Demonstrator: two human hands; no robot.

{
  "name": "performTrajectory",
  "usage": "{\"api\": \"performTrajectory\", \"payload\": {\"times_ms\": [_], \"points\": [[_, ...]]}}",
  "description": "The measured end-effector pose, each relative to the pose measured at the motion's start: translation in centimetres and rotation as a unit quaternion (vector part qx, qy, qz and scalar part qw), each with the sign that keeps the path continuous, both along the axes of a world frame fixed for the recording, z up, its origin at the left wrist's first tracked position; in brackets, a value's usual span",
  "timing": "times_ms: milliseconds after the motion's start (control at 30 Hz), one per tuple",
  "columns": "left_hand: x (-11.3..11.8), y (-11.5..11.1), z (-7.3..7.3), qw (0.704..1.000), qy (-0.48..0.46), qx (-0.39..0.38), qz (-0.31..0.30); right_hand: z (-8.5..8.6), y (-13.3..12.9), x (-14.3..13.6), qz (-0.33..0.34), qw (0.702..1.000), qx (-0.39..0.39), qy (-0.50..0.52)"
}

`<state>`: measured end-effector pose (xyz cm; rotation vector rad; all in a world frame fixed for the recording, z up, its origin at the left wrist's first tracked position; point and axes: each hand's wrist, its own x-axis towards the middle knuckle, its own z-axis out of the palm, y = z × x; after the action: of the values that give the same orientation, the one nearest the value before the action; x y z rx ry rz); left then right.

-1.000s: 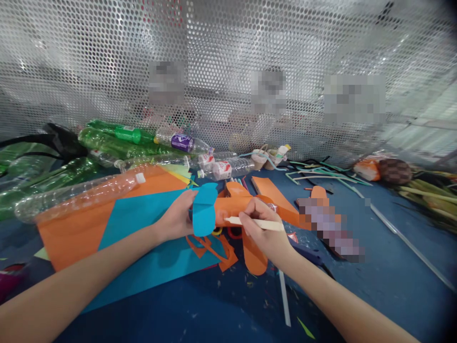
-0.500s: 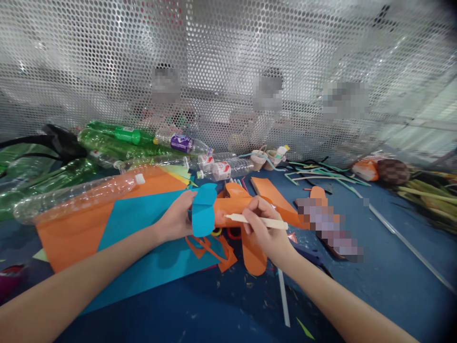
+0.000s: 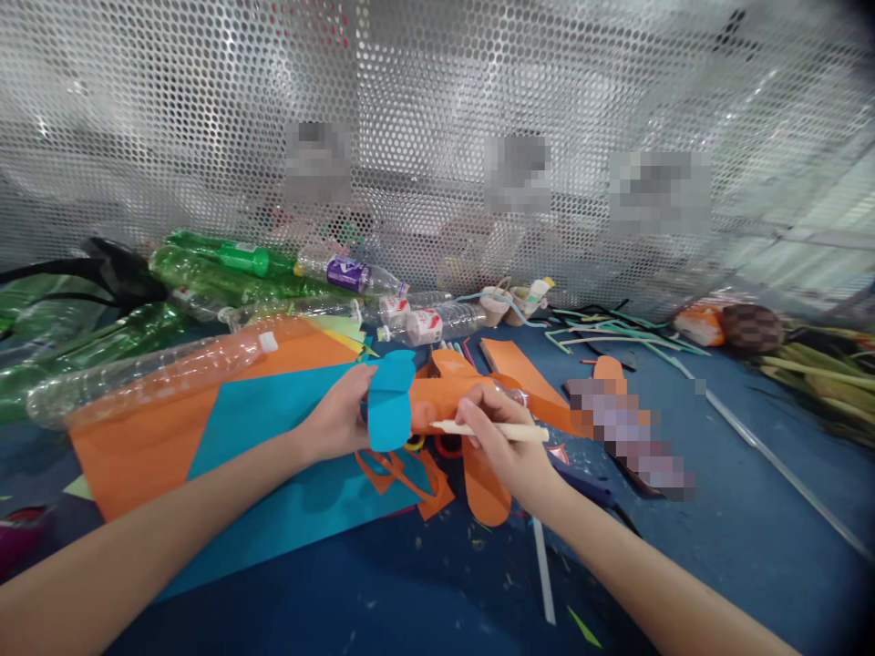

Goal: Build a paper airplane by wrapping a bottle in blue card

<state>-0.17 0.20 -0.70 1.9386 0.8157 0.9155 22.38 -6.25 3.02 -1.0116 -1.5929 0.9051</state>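
Note:
A bottle wrapped in orange paper [image 3: 437, 394] lies crosswise in front of me, with orange wing-like strips [image 3: 488, 490] sticking out on both sides. Blue paper flaps [image 3: 390, 405] stand at its left end. My left hand [image 3: 340, 408] is closed around that end, its fingertips partly hidden behind the flaps. In a pinch, my right hand [image 3: 504, 445] grips a white marker [image 3: 525, 432], whose tip points left and rests at or just over the orange paper near the flaps. I cannot tell whether the tip touches.
Blue sheet [image 3: 273, 501] and orange sheet [image 3: 123, 456] lie at the left beneath a clear plastic bottle [image 3: 157, 374]. Green bottles [image 3: 211, 273] line the perforated metal screen [image 3: 410, 118]. Orange scraps [image 3: 434, 487] lie below the craft. Thin straws [image 3: 615, 328] and a blurred strip [image 3: 629, 437] are at the right.
The marker's tip has dropped slightly toward the lower side of the orange paper, and my right hand has shifted with it. My left hand and the wrapped bottle stay nearly still.

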Motion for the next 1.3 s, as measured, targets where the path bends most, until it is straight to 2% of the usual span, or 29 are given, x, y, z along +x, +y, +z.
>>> {"api": "performTrajectory", "payload": {"times_ms": [100, 200, 400, 567, 767, 933, 1300], "points": [[0.1, -0.1, 0.1, 0.992, 0.042, 0.115, 0.033, -0.1, 0.1, 0.0, -0.026, 1.0, 0.002, 0.008], [0.2, -0.2, 0.5, 0.987, 0.06, 0.146, 0.025, -0.5, 0.3, 0.0, -0.053, 0.999, 0.002, 0.003], [0.2, -0.2, 0.5, 0.987, 0.068, 0.146, 0.029, -0.9, 0.7, 0.1, -0.111, 0.994, 0.009, -0.012], [0.1, -0.1, 0.1, 0.987, 0.071, 0.141, 0.024, -1.0, 0.6, 0.2, -0.096, 0.995, -0.004, -0.025], [0.1, -0.2, 0.7, 0.984, 0.079, 0.159, 0.022, -1.2, 0.6, 0.1, -0.087, 0.995, -0.021, -0.037], [0.2, -0.3, 0.9, 0.985, 0.079, 0.152, 0.024, -1.1, 0.4, 0.2, -0.106, 0.993, -0.007, -0.042], [0.2, -0.2, 0.6, 0.987, 0.075, 0.142, 0.019, -1.3, 0.6, 0.3, -0.086, 0.996, -0.007, -0.039]]}}
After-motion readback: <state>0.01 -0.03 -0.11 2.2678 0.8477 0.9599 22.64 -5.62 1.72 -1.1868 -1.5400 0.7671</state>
